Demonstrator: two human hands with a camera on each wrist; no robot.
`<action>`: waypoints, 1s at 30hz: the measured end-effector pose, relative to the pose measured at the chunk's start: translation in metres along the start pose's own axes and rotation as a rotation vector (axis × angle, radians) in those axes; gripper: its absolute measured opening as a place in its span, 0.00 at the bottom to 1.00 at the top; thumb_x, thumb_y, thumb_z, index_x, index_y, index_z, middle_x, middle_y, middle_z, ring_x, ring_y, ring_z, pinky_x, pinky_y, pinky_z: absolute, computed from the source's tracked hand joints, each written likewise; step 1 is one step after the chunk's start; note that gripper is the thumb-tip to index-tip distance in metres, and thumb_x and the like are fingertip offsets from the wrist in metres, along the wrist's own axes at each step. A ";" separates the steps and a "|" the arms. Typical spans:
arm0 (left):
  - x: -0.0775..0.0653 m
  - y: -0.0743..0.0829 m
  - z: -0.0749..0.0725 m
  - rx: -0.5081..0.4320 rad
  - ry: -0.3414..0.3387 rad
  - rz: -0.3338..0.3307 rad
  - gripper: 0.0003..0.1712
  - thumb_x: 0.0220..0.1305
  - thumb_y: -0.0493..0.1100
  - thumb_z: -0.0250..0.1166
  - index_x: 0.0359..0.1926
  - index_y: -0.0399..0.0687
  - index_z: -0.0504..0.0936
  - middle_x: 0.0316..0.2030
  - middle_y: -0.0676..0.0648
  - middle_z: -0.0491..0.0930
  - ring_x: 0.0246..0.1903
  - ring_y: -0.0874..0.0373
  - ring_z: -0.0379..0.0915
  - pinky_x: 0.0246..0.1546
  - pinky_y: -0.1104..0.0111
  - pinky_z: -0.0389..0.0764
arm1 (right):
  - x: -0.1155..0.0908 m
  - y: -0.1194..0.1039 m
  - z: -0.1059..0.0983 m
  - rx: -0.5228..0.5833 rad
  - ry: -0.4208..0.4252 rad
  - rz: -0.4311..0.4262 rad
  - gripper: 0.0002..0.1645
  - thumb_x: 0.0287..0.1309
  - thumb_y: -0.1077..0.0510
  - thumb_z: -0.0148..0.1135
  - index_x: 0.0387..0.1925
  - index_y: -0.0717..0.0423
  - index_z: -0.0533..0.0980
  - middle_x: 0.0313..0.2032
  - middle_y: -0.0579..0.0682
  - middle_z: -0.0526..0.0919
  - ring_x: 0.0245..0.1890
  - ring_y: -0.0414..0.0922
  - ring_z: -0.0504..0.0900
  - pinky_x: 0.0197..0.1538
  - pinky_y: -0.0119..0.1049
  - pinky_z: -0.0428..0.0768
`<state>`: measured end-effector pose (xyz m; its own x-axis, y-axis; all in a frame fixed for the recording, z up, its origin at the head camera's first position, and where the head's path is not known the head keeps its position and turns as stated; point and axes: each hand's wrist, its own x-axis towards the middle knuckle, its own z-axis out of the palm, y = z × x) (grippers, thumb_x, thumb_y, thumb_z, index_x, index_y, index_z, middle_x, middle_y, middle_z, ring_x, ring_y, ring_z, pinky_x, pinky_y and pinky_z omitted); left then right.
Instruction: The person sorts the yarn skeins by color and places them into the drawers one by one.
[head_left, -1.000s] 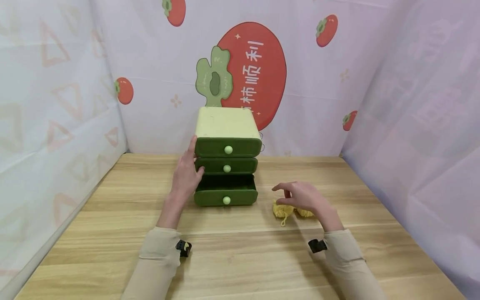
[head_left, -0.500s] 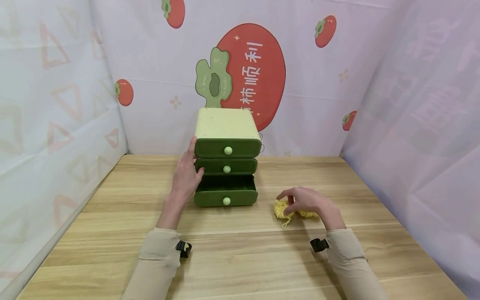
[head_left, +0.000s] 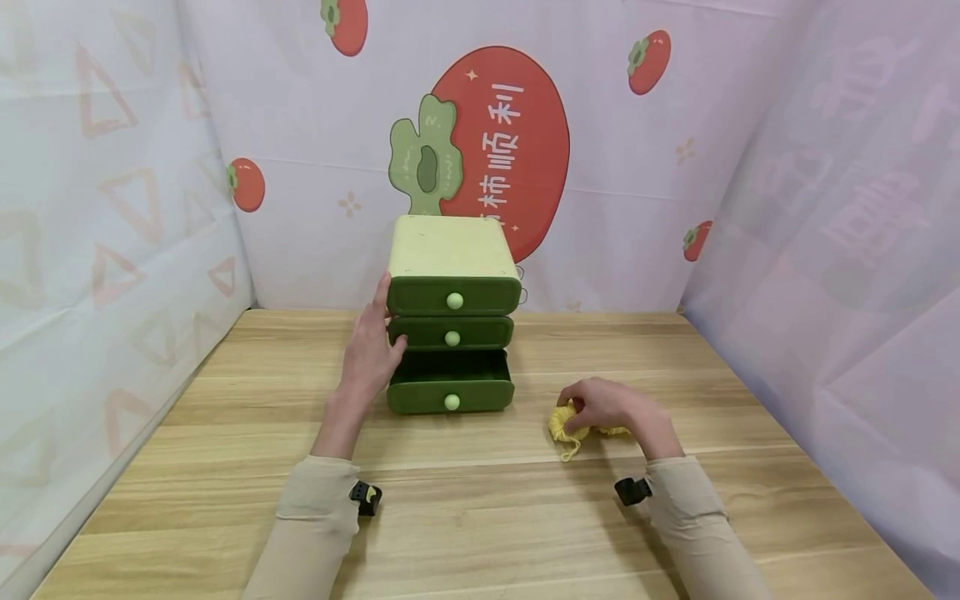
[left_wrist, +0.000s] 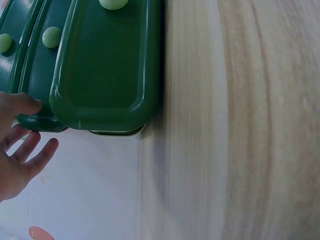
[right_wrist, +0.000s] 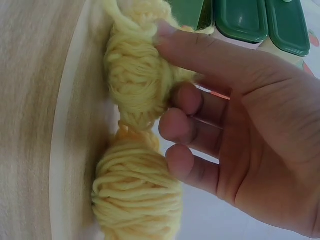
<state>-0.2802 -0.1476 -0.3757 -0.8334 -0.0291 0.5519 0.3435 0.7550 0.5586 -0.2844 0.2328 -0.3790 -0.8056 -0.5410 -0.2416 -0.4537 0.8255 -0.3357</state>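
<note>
A small cabinet (head_left: 454, 246) with a cream top and dark green drawers stands at the back of the table. Its bottom drawer (head_left: 451, 396) is pulled partway out; the middle drawer (head_left: 431, 331) and top drawer (head_left: 420, 294) are pushed in. My left hand (head_left: 367, 354) rests against the cabinet's left side, its thumb on the front of the middle drawer in the left wrist view. To the right, my right hand (head_left: 611, 404) pinches one yellow yarn ball (right_wrist: 137, 75) between thumb and fingers. A second yarn ball (right_wrist: 140, 190) lies beside it, partly hidden in the head view.
The wooden table (head_left: 465, 500) reaches up to a white backdrop cloth (head_left: 622, 250) printed with red fruit. Cloth walls stand on the left (head_left: 150, 250) and right (head_left: 840, 275). A black wrist strap (head_left: 365, 497) sits at the left sleeve.
My right hand has come down onto the nearer yarn ball and its thumb and fingers have closed on it. The left hand and the cabinet have stayed in place.
</note>
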 end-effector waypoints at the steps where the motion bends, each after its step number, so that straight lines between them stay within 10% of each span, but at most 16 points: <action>1: 0.000 0.000 -0.001 0.002 0.001 0.002 0.61 0.60 0.30 0.66 0.80 0.66 0.36 0.54 0.36 0.74 0.57 0.39 0.70 0.44 0.47 0.80 | 0.001 0.000 0.000 0.001 0.001 -0.007 0.17 0.52 0.54 0.74 0.45 0.49 0.82 0.25 0.43 0.74 0.25 0.39 0.70 0.31 0.32 0.70; 30: -0.003 0.003 -0.003 -0.023 0.030 0.019 0.60 0.59 0.28 0.64 0.80 0.66 0.39 0.53 0.35 0.75 0.55 0.40 0.71 0.52 0.47 0.77 | 0.005 -0.034 -0.018 -0.115 0.296 -0.321 0.08 0.56 0.49 0.72 0.36 0.42 0.80 0.20 0.34 0.67 0.21 0.30 0.65 0.29 0.27 0.68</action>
<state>-0.2753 -0.1472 -0.3738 -0.8135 -0.0343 0.5805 0.3696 0.7402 0.5617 -0.2794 0.2050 -0.3527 -0.6835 -0.7174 0.1346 -0.7246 0.6447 -0.2435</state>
